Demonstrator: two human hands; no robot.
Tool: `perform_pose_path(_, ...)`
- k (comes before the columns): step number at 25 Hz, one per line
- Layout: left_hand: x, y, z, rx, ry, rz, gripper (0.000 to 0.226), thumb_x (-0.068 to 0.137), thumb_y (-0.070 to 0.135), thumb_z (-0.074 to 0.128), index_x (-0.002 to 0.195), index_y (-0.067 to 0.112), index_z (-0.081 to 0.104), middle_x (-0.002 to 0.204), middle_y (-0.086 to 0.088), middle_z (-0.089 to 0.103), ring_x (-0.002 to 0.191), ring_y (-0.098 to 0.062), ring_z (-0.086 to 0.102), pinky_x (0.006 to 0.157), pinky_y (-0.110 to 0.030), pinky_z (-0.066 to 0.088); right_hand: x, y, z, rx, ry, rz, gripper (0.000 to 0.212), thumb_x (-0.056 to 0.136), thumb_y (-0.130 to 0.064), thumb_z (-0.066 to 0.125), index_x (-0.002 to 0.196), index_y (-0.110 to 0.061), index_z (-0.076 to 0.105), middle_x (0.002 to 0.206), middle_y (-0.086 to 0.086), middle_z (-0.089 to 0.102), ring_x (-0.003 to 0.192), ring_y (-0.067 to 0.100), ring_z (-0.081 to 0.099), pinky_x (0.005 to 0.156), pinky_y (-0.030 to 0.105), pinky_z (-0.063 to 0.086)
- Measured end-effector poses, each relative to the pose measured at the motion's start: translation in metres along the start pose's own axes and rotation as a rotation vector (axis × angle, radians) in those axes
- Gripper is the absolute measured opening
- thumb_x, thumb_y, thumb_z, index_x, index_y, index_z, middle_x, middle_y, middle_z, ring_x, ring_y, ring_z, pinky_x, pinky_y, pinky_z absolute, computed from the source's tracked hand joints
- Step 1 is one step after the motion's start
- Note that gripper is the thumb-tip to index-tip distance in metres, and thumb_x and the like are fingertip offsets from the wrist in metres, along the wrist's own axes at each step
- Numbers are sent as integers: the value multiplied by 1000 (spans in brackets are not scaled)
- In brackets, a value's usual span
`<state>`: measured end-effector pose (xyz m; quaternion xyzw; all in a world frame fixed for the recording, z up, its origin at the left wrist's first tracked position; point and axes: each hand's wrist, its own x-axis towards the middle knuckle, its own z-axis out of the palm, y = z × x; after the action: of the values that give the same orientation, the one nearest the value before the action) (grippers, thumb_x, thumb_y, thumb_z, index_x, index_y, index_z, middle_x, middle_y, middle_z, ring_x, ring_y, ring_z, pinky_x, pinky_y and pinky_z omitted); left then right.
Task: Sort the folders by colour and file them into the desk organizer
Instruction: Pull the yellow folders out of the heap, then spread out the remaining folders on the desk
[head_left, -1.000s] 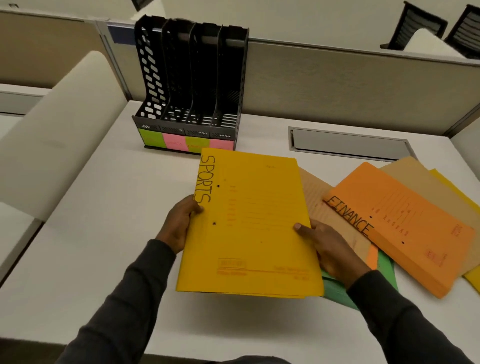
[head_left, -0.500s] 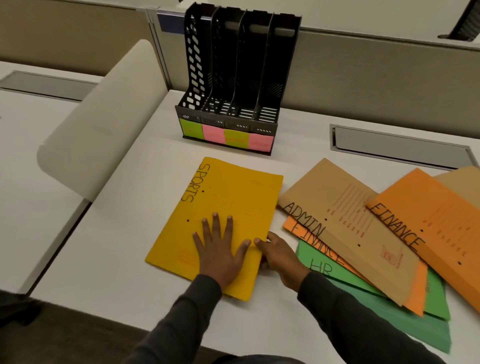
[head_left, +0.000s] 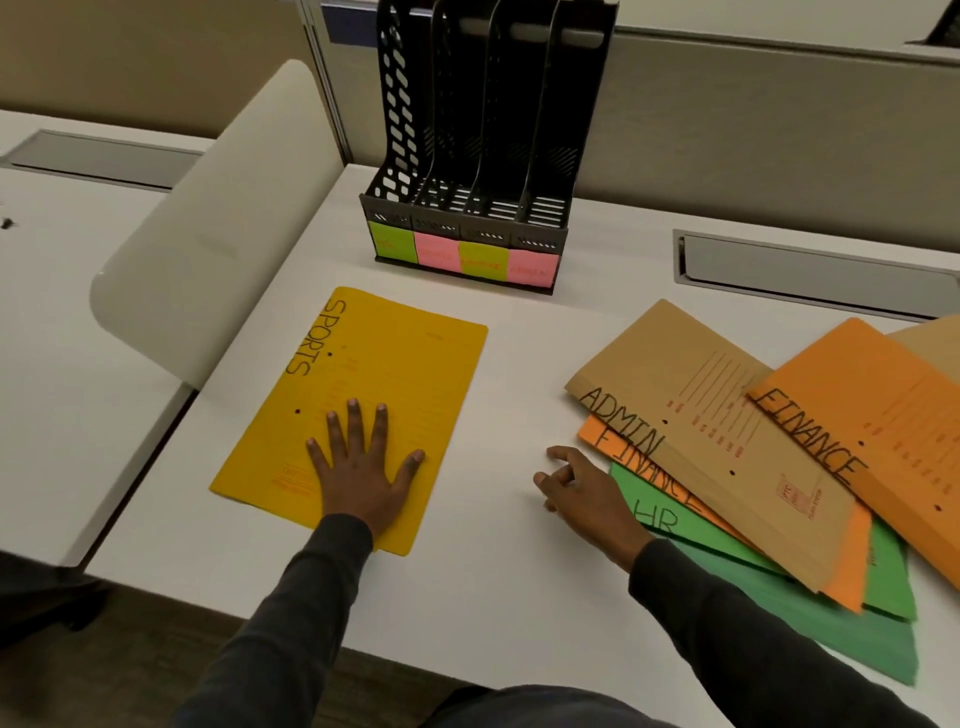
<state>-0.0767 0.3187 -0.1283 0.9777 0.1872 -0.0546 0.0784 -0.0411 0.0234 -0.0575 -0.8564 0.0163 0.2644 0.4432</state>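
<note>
A yellow SPORTS folder (head_left: 384, 374) lies flat on the white desk (head_left: 498, 587), in front of the black desk organizer (head_left: 483, 130). My left hand (head_left: 363, 473) rests palm down on its near end, fingers spread. My right hand (head_left: 582, 488) hovers over bare desk with fingers loosely curled, holding nothing, just left of a fanned pile. That pile holds a brown ADMIN folder (head_left: 717, 436), an orange FINANCE folder (head_left: 883, 426), a second orange FINANCE folder (head_left: 644, 467) under the ADMIN folder, and a green HR folder (head_left: 691, 530). The organizer's slots hold nothing visible.
Green and pink sticky labels (head_left: 462, 257) line the organizer's front. A grey cable tray lid (head_left: 810, 270) sits at the back right. A curved white divider panel (head_left: 218, 223) stands at the desk's left edge. A partition wall (head_left: 753, 130) runs behind.
The yellow folder went from being held in both hands to lying flat on the desk. My right hand has let go of it and moved right toward the pile.
</note>
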Motion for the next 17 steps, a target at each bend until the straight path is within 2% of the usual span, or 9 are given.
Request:
perform_pose_path(3,4,15,-10,-26,-40,-61,97,81,82,11,157,24,-2,165,-12,-8,151,-37,-10,117,-60,-6,-12,5,-8,21,-9,-35,36,96,-41,60,129,-27,56,97,-4,68,88,14,69,82,35,57)
perform_pose_path(6,-4,67,-24,-142,-31,-13,89,90,69,37,157,14,13,164,-16,5,151,-37,2,122,-54,5,-32,20,-29,9,51,-87,29,96,-39,61,122,-27,63,101,-6,67,90,13,68,80,33,58)
perform_pose_path(8,-12,115,-28,-331,-36,118,85,92,58,51,156,14,18,164,-13,10,152,-32,6,123,-46,9,-47,33,-51,46,115,-91,24,97,-37,60,118,-28,65,103,-6,67,89,12,68,79,34,59)
perform_pose_path(10,-16,165,-30,-591,-135,191,85,91,53,58,156,16,18,165,-8,11,152,-25,8,123,-41,11,-63,53,-77,86,203,-74,21,97,-36,61,116,-28,66,104,-7,69,86,10,70,78,36,60)
perform_pose_path(14,-12,246,-28,-970,-306,101,88,87,43,70,155,17,21,164,-6,17,150,-21,16,122,-45,18,-91,97,-132,126,377,-17,16,96,-33,63,109,-28,69,99,-5,70,85,12,70,76,35,58)
perform_pose_path(16,-10,270,-22,-1048,-289,31,85,81,43,74,149,13,35,157,-9,29,145,-25,29,119,-47,27,-104,120,-158,105,451,2,16,95,-32,64,110,-26,69,99,-6,69,85,10,68,70,26,52)
perform_pose_path(17,-10,280,-17,-1055,-260,21,78,75,46,76,140,14,46,146,-11,42,136,-27,42,113,-49,36,-110,132,-171,85,490,6,18,95,-31,64,111,-25,68,102,-7,68,85,7,66,68,21,48)
